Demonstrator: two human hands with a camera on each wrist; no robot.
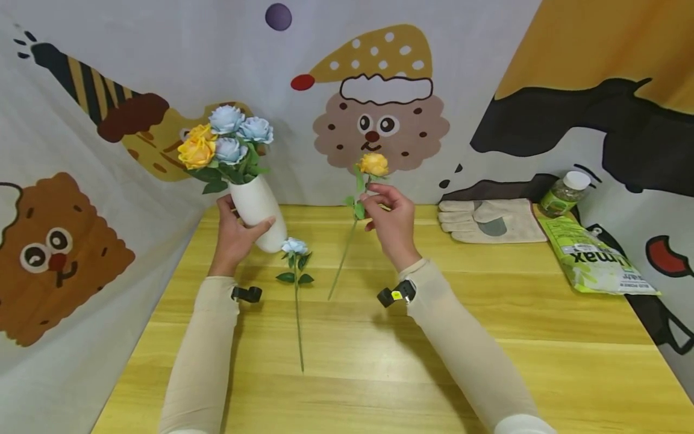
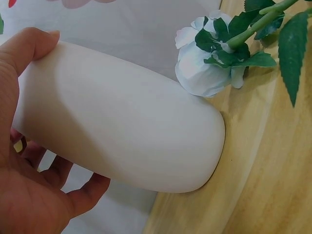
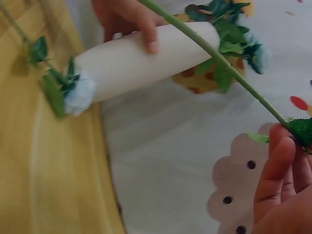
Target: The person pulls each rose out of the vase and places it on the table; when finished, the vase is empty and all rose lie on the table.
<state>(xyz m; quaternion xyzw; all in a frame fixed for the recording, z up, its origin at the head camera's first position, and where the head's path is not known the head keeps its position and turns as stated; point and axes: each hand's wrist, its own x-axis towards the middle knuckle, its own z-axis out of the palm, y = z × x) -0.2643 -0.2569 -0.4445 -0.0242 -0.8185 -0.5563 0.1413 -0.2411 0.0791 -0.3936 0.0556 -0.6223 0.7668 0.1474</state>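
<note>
My left hand [image 1: 233,235] grips a white vase [image 1: 257,211] round its side, thumb across the front; the vase leans a little to the left. Several light blue roses [image 1: 226,119] and yellow roses [image 1: 196,147] with green leaves fill its mouth. With thumb and fingertips my right hand [image 1: 393,220] pinches the upper stem of a single yellow rose [image 1: 374,164], held upright to the right of the vase. Its long green stem [image 3: 214,53] slants down toward the left. One light blue rose [image 1: 294,246] lies on the table, its bloom right by the vase base [image 2: 195,165].
Toward the back right of the wooden table [image 1: 358,374] lie a work glove [image 1: 493,220], a green packet [image 1: 596,256] and a jar with a white lid [image 1: 566,193]. A cloth printed with cartoon figures [image 1: 477,36] hangs behind the table.
</note>
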